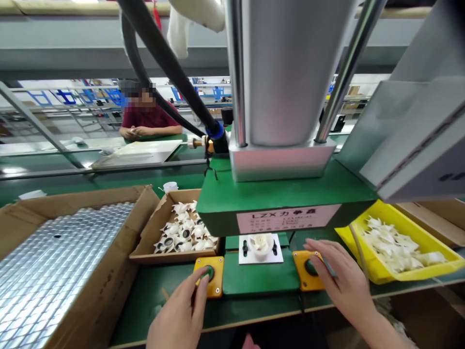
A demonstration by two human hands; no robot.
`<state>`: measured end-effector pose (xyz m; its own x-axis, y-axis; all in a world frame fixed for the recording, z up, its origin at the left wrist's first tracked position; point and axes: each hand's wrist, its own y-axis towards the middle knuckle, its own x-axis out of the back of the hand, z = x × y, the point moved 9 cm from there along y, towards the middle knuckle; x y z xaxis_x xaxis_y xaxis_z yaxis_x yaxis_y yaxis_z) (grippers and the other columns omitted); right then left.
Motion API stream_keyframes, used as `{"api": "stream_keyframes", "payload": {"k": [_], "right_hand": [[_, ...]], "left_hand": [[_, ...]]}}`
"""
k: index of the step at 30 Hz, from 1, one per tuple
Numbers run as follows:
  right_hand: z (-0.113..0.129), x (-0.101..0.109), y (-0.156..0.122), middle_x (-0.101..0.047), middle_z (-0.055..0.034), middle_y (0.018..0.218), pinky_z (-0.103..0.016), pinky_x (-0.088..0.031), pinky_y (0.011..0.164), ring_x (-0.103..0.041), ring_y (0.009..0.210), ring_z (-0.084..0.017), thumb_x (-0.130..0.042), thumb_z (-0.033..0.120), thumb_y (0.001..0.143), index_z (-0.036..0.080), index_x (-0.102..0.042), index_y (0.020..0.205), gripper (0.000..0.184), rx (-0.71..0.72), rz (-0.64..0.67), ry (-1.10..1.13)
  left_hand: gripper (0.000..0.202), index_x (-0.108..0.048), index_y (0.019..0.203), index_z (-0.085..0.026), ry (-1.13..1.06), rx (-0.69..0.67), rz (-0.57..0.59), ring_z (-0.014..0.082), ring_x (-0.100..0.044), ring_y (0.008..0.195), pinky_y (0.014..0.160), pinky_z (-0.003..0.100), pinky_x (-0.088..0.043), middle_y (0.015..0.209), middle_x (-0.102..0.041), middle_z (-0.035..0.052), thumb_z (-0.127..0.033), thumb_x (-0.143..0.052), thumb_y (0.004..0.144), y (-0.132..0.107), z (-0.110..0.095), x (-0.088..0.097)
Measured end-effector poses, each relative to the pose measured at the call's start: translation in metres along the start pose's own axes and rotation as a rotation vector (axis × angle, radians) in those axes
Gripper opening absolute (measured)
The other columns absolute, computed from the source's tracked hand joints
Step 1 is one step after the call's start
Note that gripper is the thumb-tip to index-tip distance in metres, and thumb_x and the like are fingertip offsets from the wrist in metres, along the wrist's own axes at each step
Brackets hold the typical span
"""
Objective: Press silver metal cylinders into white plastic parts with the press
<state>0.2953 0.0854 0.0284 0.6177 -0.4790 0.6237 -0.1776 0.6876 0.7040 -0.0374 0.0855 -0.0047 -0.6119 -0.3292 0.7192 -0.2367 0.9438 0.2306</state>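
Note:
At the left yellow button box, my left hand rests its index finger and thumb on the green push button. My right hand lies over the right yellow button box, fingers stretched out and thumb on its green button. Neither hand holds anything. Between them, a small white bladed part sits in a round holder on a white plate bolted to the green press base. The green press head hangs directly above and hides the space behind.
Left stands a carton of shiny metal tubes. A smaller carton holds white bladed parts with dark rings. At right, a yellow bin contains more white parts. Black hoses reach the press. A person sits across the line.

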Motion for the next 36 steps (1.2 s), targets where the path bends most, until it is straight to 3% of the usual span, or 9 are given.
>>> {"api": "stream_keyframes", "payload": {"k": [3, 6, 9, 13, 20, 25, 30, 33, 36], "right_hand": [[-0.013, 0.0, -0.028, -0.065, -0.0026, 0.101, -0.036, -0.045, 0.088, -0.053, 0.103, -0.02, -0.055, 0.014, 0.086, 0.023, -0.05, 0.124, 0.039, -0.008, 0.022, -0.098], [-0.009, -0.001, -0.037, -0.065, -0.0042, 0.101, -0.039, -0.045, 0.087, -0.055, 0.102, -0.022, -0.057, 0.015, 0.084, 0.023, -0.054, 0.119, 0.035, 0.019, 0.027, -0.154], [-0.004, -0.001, -0.034, -0.067, -0.0044, 0.098, -0.041, -0.045, 0.087, -0.056, 0.101, -0.022, -0.058, 0.015, 0.084, 0.022, -0.055, 0.118, 0.035, 0.037, 0.022, -0.175], [0.0, -0.003, -0.032, -0.067, -0.0042, 0.101, -0.041, -0.045, 0.087, -0.055, 0.103, -0.022, -0.059, 0.013, 0.083, 0.021, -0.055, 0.118, 0.036, 0.073, 0.034, -0.174], [0.0, -0.005, -0.037, -0.067, -0.005, 0.098, -0.041, -0.046, 0.086, -0.058, 0.1, -0.022, -0.057, 0.014, 0.084, 0.021, -0.057, 0.113, 0.03, 0.057, 0.008, -0.152], [-0.004, -0.008, -0.035, -0.066, -0.0033, 0.095, -0.041, -0.044, 0.088, -0.057, 0.1, -0.021, -0.055, 0.013, 0.085, 0.022, -0.058, 0.108, 0.024, 0.012, 0.022, -0.1], [-0.007, -0.01, -0.036, -0.062, -0.0041, 0.101, -0.038, -0.044, 0.089, -0.054, 0.102, -0.02, -0.054, 0.017, 0.087, 0.023, -0.056, 0.111, 0.025, -0.05, 0.017, -0.047], [-0.001, -0.009, -0.027, -0.059, -0.0047, 0.107, -0.037, -0.045, 0.089, -0.053, 0.104, -0.02, -0.053, 0.021, 0.088, 0.025, -0.052, 0.116, 0.029, -0.103, 0.001, 0.002], [0.013, -0.011, -0.005, -0.056, -0.0053, 0.112, -0.034, -0.047, 0.088, -0.054, 0.103, -0.018, -0.053, 0.026, 0.088, 0.027, -0.047, 0.122, 0.034, -0.182, 0.004, 0.133]], "left_hand": [[0.028, -0.071, 0.099, -0.031, 0.129, -0.174, -0.076, 0.0219, -0.065, 0.071, 0.054, 0.025, -0.043, 0.085, -0.072, 0.0036, -0.036, -0.052, 0.079, -0.006, -0.012, 0.006], [0.029, -0.071, 0.099, -0.032, 0.193, -0.254, -0.08, 0.0191, -0.061, 0.06, 0.042, 0.023, -0.034, 0.075, -0.069, 0.0048, -0.03, -0.049, 0.081, -0.008, -0.027, 0.007], [0.031, -0.071, 0.1, -0.032, 0.314, -0.246, -0.022, 0.0179, -0.06, 0.057, 0.04, 0.022, -0.03, 0.077, -0.068, 0.005, -0.028, -0.045, 0.083, -0.005, -0.034, 0.004], [0.03, -0.07, 0.1, -0.03, 0.453, -0.205, 0.065, 0.0181, -0.062, 0.059, 0.042, 0.022, -0.031, 0.082, -0.069, 0.0049, -0.028, -0.045, 0.084, -0.003, -0.027, 0.0], [0.029, -0.069, 0.102, -0.031, 0.384, -0.246, 0.076, 0.0167, -0.061, 0.059, 0.043, 0.021, -0.031, 0.082, -0.069, 0.0046, -0.031, -0.048, 0.082, -0.003, -0.021, -0.002], [0.022, -0.073, 0.092, -0.032, 0.156, -0.145, 0.039, 0.0182, -0.061, 0.062, 0.045, 0.021, -0.036, 0.076, -0.068, 0.0041, -0.035, -0.059, 0.075, 0.003, -0.017, 0.004], [0.02, -0.073, 0.084, -0.029, -0.197, -0.026, 0.031, 0.0222, -0.064, 0.075, 0.064, 0.026, -0.047, 0.081, -0.07, 0.0051, -0.042, -0.063, 0.073, 0.0, -0.029, 0.001], [0.032, -0.066, 0.1, -0.025, -0.6, 0.167, 0.115, 0.0138, -0.051, 0.044, 0.04, 0.022, -0.037, 0.056, -0.057, -0.0006, -0.047, -0.055, 0.079, -0.001, -0.042, -0.017], [0.034, -0.054, 0.109, -0.025, -1.059, 0.356, 0.268, 0.006, -0.028, 0.027, 0.029, 0.019, -0.016, 0.055, -0.05, -0.0066, -0.047, -0.046, 0.084, 0.005, -0.06, -0.05]]}}
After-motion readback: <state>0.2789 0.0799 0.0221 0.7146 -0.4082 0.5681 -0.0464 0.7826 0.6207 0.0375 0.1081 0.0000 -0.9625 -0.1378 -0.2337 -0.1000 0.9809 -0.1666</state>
